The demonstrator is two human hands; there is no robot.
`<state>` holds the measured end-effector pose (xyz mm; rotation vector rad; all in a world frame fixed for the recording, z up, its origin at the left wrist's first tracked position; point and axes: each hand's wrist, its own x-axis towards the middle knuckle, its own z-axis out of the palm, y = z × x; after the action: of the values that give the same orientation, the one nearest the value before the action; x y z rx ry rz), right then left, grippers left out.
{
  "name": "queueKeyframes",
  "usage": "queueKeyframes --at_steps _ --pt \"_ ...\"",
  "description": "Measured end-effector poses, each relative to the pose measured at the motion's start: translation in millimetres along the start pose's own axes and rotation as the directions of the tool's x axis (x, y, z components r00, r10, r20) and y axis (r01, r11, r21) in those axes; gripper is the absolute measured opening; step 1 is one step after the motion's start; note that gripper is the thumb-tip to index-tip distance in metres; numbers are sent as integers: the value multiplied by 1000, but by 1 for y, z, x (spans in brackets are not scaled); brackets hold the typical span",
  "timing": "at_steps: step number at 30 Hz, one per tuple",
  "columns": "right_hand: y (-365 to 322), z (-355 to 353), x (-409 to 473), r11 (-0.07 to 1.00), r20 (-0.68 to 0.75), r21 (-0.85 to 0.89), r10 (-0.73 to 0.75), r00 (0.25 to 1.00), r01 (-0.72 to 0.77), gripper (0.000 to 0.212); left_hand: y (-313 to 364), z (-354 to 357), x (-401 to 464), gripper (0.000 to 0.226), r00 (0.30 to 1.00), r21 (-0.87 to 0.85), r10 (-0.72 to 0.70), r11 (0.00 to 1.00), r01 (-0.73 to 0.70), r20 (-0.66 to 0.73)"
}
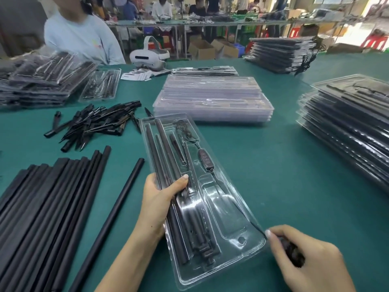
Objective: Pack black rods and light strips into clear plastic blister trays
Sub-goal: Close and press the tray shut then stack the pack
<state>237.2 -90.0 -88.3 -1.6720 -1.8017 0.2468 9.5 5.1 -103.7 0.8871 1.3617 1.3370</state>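
The left hand (163,199) is gripping the clear blister tray (229,226) by its left edge, thumb curling over the black rods (166,157) lying in the tray's long channels. The tray is sitting tilted near the front edge of the green bench (284,165), its far end pointing away toward the middle. A thin cable with an inline controller (205,158) is running down the tray's right side and out past its near right corner. There the right hand (305,260) is closing round a dark bundle (292,252) at the cable's end, fingers curled tight on it, just beside the tray's corner. Loose black tubes (48,203) are lying along the bench's left front, a heap of small black spikes (94,125) behind them. Empty clear trays (212,100) are stacking up mid-bench, and filled packs (347,127) are piling at the right edge.
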Motion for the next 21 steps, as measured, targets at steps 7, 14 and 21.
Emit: queueKeyframes --at_steps 7,14,21 --pt "-3 -13 14 864 494 366 135 859 -346 51 -1 -1 -2 46 998 -37 -35 999 33 -45" --pt "-10 -11 15 736 589 495 106 801 -461 48 4 0 -6 103 999 -62 -11 998 9 -33" --pt "-10 -5 9 506 505 663 243 828 -553 39 2 2 -9 113 999 -106 -10 994 5 -43"
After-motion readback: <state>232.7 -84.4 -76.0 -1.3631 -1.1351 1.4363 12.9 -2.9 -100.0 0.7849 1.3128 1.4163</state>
